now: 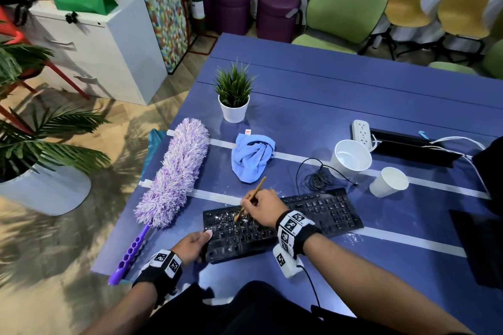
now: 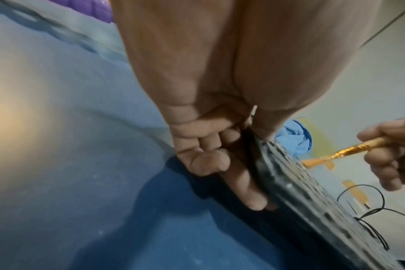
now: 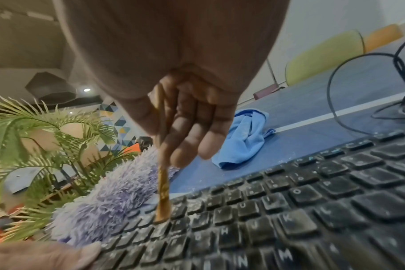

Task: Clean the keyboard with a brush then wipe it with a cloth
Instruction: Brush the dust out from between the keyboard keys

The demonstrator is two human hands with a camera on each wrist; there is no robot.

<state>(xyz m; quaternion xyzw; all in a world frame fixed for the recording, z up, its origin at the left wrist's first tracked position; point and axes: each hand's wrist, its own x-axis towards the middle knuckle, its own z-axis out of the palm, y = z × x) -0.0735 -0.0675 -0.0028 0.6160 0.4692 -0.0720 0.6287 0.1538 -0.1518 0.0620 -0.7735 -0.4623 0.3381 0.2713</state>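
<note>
A dusty black keyboard (image 1: pixel 321 215) (image 3: pixel 312 210) (image 2: pixel 317 197) lies on the blue table, white crumbs scattered over its left half. My right hand (image 1: pixel 262 205) (image 3: pixel 187 127) holds a thin golden-brown brush (image 1: pixel 251 197) (image 3: pixel 162 191) (image 2: pixel 349 148), whose bristle tip touches the upper-left keys. My left hand (image 1: pixel 194 246) (image 2: pixel 220 160) grips the keyboard's left end, thumb on top and fingers curled under the edge. A crumpled blue cloth (image 1: pixel 251 156) (image 3: pixel 243 138) (image 2: pixel 294 135) lies just beyond the keyboard.
A purple fluffy duster (image 1: pixel 174 174) (image 3: pixel 99 206) lies left of the keyboard. Beyond it stand a small potted plant (image 1: pixel 234 95), two white paper cups (image 1: pixel 351 156) (image 1: pixel 389 182), a coiled black cable (image 1: pixel 317 178) and a power strip (image 1: pixel 362 132). A dark object (image 1: pixel 481 245) sits at the right edge.
</note>
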